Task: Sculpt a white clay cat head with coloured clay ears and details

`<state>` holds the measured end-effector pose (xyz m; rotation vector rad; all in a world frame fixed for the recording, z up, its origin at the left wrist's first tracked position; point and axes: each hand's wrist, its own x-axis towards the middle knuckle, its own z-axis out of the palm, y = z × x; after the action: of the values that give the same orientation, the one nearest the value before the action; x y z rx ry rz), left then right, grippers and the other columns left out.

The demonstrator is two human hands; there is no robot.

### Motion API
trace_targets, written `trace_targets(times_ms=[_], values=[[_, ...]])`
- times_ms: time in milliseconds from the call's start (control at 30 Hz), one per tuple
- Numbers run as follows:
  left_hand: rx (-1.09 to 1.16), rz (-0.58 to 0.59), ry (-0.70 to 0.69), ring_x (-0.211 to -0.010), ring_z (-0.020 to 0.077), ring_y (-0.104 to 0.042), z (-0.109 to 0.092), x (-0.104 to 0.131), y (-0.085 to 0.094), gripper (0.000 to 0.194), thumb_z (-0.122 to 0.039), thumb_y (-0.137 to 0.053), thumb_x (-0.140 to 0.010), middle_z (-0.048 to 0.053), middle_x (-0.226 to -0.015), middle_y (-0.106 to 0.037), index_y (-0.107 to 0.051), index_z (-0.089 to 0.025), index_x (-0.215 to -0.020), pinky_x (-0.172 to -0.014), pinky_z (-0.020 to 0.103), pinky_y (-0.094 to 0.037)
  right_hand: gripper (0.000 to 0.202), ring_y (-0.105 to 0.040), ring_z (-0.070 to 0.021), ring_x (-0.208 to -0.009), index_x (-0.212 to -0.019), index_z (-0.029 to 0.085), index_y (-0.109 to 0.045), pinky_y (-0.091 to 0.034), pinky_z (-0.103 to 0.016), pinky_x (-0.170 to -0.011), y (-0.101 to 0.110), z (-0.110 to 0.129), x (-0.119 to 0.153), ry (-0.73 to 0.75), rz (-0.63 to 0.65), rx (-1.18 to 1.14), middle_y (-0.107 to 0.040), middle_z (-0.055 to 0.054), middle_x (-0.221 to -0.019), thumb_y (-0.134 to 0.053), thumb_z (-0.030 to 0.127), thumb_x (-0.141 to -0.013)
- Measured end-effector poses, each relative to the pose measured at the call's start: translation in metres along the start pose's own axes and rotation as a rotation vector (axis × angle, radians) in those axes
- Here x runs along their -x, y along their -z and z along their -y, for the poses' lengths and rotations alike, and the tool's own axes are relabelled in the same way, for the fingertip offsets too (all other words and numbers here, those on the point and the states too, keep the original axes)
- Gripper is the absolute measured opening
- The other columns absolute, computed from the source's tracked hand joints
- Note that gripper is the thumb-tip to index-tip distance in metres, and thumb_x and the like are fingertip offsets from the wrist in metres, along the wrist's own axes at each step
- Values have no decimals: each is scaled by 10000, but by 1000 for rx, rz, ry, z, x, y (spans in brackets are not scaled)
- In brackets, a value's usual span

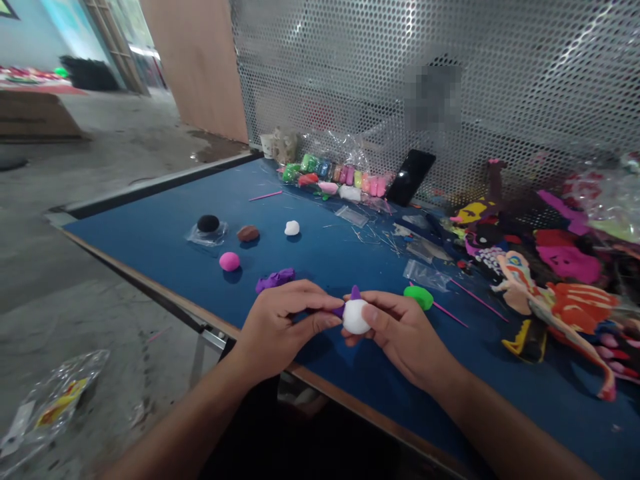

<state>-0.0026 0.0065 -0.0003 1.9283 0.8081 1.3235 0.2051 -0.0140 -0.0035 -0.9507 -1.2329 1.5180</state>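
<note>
Near the table's front edge, my right hand point(400, 327) grips a white ball point(355, 317), its thumb pressed on the ball's side. A small pointed purple clay piece point(355, 293) stands up from the top of the ball. My left hand point(287, 320) pinches another small purple clay piece point(339, 311) against the ball's left side. Beyond my left hand lies a lump of purple clay point(275, 280). A green clay piece point(419, 297) sits just past my right hand. Pink point(230, 261), brown point(248, 233), white point(292, 229) and black clay lumps point(208, 223) rest farther left.
Packs of coloured clay point(345, 177) line the back by a perforated metal panel point(340, 73). A dark phone point(411, 177) leans there. Finished clay figures point(565, 287) crowd the right side. Pink sticks point(477, 299) and plastic bags point(427, 275) lie between.
</note>
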Motion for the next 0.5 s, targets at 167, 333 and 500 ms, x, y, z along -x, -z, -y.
trace_targets(times_ms=[167,333,500], values=[[24,0,52,-718,99,-654,1,1,4,207,-175,-768,-807,4,-857,-730,-791,-257,-996,-652,188,-528,284,-714,-170,-706,-1117,196,-745,-599,-326,-683,1,-1,1,-4,15,13,-760,-71,-866,-712,358,-887],[42,3,60,-691,100,-632,2,2,3,189,-179,-760,-814,7,-837,-717,-803,-280,-968,-623,195,-514,286,-719,-178,-700,-1103,204,-743,-593,-340,-688,1,-2,2,-6,10,27,-761,-72,-879,-718,380,-878],[38,23,72,-698,111,-643,1,1,2,188,-181,-764,-809,14,-835,-721,-809,-285,-959,-611,197,-512,263,-723,-176,-719,-1071,200,-746,-597,-333,-694,1,-2,1,-17,18,18,-763,-71,-882,-719,377,-879]])
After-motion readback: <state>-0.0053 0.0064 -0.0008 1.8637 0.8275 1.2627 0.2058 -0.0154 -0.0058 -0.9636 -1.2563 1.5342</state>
